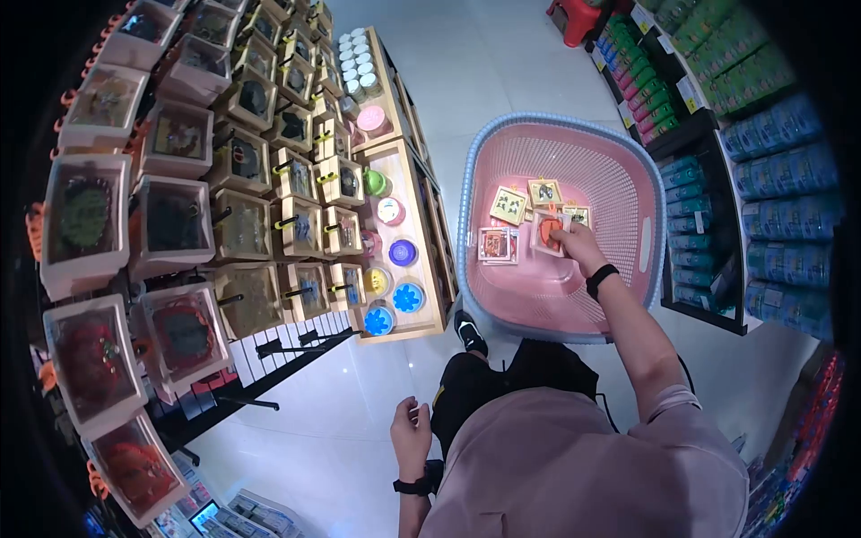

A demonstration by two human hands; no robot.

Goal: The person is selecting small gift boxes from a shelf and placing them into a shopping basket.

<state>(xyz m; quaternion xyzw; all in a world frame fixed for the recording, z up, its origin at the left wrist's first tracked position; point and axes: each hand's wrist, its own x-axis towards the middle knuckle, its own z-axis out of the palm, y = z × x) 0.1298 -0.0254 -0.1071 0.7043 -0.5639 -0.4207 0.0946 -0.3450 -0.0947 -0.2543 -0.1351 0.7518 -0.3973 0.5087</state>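
Pink basket [619,296], right hand [574,240] inside it at a small boxed packet [545,231].
Fingers closed on the packet's near edge, among other packets on the basket floor; left hand [411,439] hangs loosely curled, empty, well apart by the hip.

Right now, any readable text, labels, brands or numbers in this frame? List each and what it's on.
None can be read.
Cards in the pink basket, including the one under the right hand: print is blurred.
Boxed packs on the hook rack: no legible label.
Shelf price tags: too small.
Left hand holds nothing.
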